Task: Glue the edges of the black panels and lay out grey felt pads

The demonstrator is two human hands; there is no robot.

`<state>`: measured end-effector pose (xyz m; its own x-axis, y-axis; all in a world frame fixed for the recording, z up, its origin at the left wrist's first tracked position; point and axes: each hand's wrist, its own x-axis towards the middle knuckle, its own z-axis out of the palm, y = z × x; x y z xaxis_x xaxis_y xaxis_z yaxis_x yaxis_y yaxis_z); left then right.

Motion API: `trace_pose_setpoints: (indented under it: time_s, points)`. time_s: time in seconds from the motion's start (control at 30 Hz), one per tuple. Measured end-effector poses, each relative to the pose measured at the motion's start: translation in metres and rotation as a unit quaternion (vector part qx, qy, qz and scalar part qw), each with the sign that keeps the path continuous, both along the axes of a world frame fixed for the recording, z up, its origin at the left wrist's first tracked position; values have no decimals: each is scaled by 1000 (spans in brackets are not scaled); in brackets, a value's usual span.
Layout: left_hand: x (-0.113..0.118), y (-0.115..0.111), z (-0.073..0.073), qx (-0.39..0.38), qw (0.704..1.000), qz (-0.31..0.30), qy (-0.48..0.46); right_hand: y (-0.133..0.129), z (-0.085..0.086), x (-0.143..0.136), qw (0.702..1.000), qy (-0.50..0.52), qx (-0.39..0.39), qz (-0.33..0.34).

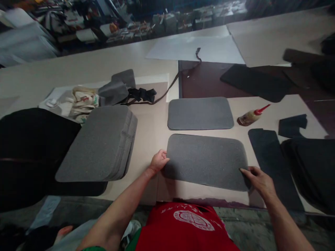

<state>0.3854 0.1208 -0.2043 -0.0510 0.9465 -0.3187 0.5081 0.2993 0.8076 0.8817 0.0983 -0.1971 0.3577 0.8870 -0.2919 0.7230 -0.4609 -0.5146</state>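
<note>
Extending over the front of the pale surface [148, 129], a gray pad [206, 162] is pinched at its ends by the fingers of the left hand [158, 161] and right hand [261, 181]; stacked pads [96, 146] stand left, a dim, cluttered room [167, 21] beyond.

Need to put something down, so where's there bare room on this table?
There's bare tabletop between the thick gray stack and the two flat gray panels, beyond the left hand. Another bare patch lies farther back, behind the cloth bundle. The right side is crowded: red-tipped bottle, dark pieces and a dark stack.
</note>
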Motion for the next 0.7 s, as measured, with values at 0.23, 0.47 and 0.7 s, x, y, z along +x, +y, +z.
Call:
trace_pose_setpoints:
  time_s: [0.23,0.47,0.7]
  points:
    - [0,-2,-1,9,1000,14,-22,1,-2,2,999,18,-27,-7]
    - [3,-2,-1,20,999,41,-19,0,-3,0,1000,22,-16,-4]
    - [6,0,3,2,997,64,-38,0,-11,4,1000,4,-13,10]
